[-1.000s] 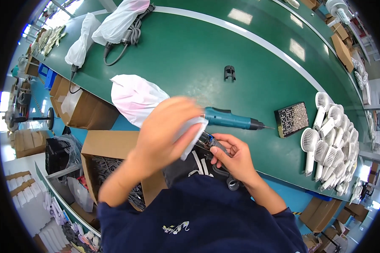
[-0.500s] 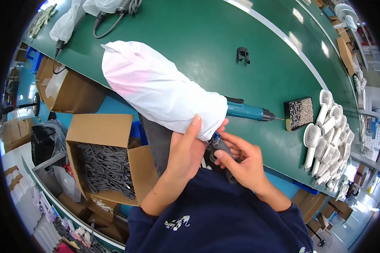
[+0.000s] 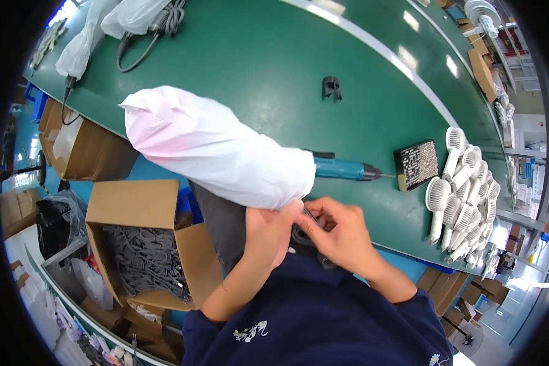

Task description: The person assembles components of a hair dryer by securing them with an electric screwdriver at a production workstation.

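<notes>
A long white plastic bag (image 3: pixel 213 149) with a pink tint lies across the near edge of the green table (image 3: pixel 268 61), covering something long. My left hand (image 3: pixel 268 235) pinches the bag's open end close to my body. My right hand (image 3: pixel 338 235) grips a dark cable connector (image 3: pixel 310 215) that comes out of that end. A blue-green electric screwdriver (image 3: pixel 341 169) lies on the table just past the bag, tip pointing right.
A black tray of screws (image 3: pixel 416 165) and a heap of white handheld fans (image 3: pixel 466 201) sit at the right. A small black clip (image 3: pixel 330 88) lies mid-table. Two more bagged items with cables (image 3: pixel 137 15) lie far left. An open carton of grey cables (image 3: pixel 143 253) stands below.
The bag has been drawn out long over the item and laid lower on the table. Both hands have come together at its open end, the right one now on the connector.
</notes>
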Available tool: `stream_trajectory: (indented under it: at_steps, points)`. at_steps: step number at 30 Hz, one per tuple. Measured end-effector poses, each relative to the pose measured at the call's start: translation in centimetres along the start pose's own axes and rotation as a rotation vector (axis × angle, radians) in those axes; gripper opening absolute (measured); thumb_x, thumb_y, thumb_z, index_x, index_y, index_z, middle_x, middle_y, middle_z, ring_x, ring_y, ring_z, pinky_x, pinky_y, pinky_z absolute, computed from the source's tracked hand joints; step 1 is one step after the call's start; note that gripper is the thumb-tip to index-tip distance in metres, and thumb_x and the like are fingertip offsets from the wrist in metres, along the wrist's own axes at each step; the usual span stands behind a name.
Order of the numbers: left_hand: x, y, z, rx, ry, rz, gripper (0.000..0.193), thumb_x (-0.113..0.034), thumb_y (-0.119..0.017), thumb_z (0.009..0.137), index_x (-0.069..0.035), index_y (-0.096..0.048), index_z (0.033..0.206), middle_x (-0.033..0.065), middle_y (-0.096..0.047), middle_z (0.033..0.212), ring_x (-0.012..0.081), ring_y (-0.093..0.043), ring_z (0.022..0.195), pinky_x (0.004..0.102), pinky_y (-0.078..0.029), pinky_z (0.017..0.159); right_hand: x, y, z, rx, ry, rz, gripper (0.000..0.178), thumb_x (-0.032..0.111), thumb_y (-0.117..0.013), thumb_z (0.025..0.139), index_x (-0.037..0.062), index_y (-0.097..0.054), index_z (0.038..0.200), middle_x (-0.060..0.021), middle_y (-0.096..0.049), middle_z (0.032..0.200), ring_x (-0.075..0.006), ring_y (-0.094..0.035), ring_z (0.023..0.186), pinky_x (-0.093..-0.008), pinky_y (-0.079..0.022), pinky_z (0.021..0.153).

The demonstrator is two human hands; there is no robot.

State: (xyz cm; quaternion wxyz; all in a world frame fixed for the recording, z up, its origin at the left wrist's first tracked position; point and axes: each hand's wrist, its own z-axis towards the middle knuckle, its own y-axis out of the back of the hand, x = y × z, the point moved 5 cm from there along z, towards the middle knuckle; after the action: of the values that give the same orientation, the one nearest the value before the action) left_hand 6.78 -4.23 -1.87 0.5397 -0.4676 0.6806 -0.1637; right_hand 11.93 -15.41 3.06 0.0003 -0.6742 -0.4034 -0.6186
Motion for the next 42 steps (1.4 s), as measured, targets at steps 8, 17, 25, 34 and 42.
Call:
stream_trajectory:
  at_steps: [8,17,25,34,42]
  points:
    - [-2.5,0.3,0.6,-0.032,0.015,0.055,0.049,-0.016,-0.052,0.095,0.005,-0.035,0.135,0.0208,-0.052,0.126,0.0332,-0.055,0.115,0.0483,-0.047,0.095,2.1,1.6,2.0,0.184,0.093,-0.097,0.027,0.023,-0.071,0.083,-0.0011,-0.064,0.093,-0.0112,-0.065,0.067,-0.0204,-0.059,0.050,-0.0308,-0.046,0.049]
    - [-5.2,0.6,2.5,-0.136,-0.024,-0.282,0.065,-0.055,-0.030,0.098,-0.006,-0.031,0.141,0.0116,-0.045,0.137,0.0285,-0.046,0.125,0.0474,-0.037,0.104,1.9,0.6,1.5,0.164,0.128,-0.022,0.024,0.020,-0.072,0.083,-0.0009,-0.063,0.090,-0.0101,-0.066,0.067,-0.0177,-0.063,0.051,-0.0283,-0.047,0.048]
    - [-3.3,0.2,-0.4,0.038,-0.162,0.203,0.066,-0.024,-0.059,0.091,-0.004,-0.024,0.143,0.0140,-0.041,0.138,0.0302,-0.041,0.129,0.0438,-0.034,0.107,2.3,0.6,1.4,0.158,0.135,-0.026,0.022,0.019,-0.072,0.082,-0.0005,-0.062,0.088,-0.0094,-0.065,0.065,-0.0165,-0.063,0.052,-0.0275,-0.048,0.048]
    - [-5.8,1.6,2.4,-0.165,-0.019,-0.092,0.053,-0.051,-0.042,0.096,-0.007,-0.044,0.127,0.0092,-0.056,0.115,0.0220,-0.059,0.104,0.0472,-0.050,0.091,1.9,0.1,1.0,0.178,0.076,0.028,0.019,0.010,-0.075,0.079,-0.0018,-0.064,0.090,-0.0061,-0.068,0.074,-0.0087,-0.061,0.058,-0.0217,-0.048,0.053]
    - [-5.6,0.3,3.3,-0.062,0.017,-0.453,0.060,-0.062,-0.037,0.093,-0.009,-0.049,0.118,0.0072,-0.057,0.102,0.0221,-0.060,0.095,0.0532,-0.051,0.090,2.4,-0.4,0.7,0.116,0.138,0.080,0.022,0.014,-0.073,0.081,-0.0012,-0.062,0.091,-0.0062,-0.066,0.071,-0.0085,-0.056,0.050,-0.0227,-0.043,0.046]
